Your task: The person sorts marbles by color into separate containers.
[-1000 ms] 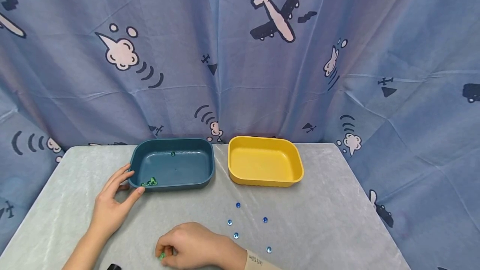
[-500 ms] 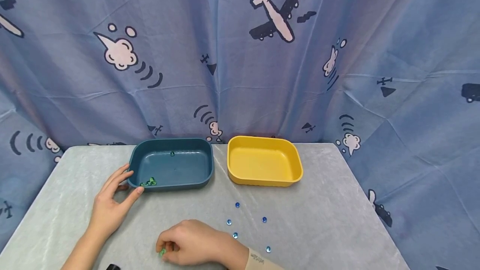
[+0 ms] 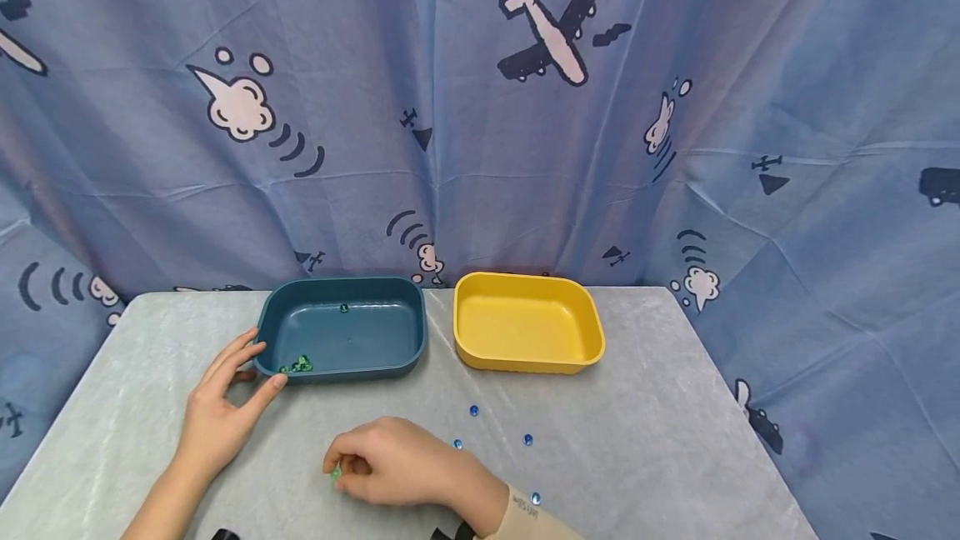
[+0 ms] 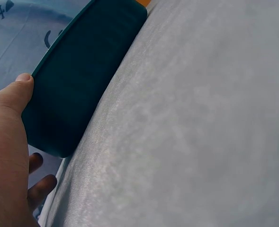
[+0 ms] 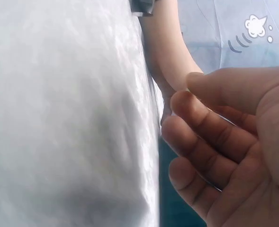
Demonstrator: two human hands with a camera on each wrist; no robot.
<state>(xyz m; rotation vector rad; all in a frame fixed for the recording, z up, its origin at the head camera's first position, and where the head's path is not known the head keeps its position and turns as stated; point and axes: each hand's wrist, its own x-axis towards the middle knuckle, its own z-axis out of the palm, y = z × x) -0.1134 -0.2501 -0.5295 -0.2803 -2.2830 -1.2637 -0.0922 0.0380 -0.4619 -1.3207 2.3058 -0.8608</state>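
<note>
My left hand (image 3: 219,411) rests at the near left corner of a dark teal bin (image 3: 352,374), its fingertips on the left rim and its thumb on the front rim. In the left wrist view the thumb (image 4: 16,92) lies along the rim, and two lower fingers stay off the wall. Several green gems (image 3: 302,364) lie in the bin's near left corner, with one more near its back wall. In front of the bin, my right hand (image 3: 408,461) pinches a small green gem (image 3: 336,472) between thumb and fingertips. The gem is hidden in the right wrist view.
Right of the teal bin stands a yellow bin (image 3: 528,363). Several blue gems (image 3: 528,440) lie scattered on the pale cloth-covered table (image 3: 660,457), right of my right hand. A black object (image 3: 225,534) shows at the front edge. A patterned blue curtain (image 3: 360,107) hangs behind.
My right hand has moved up and slightly right with the green gem, away from the table's front edge. Its forearm now covers one blue gem. My left hand and both bins stay put.
</note>
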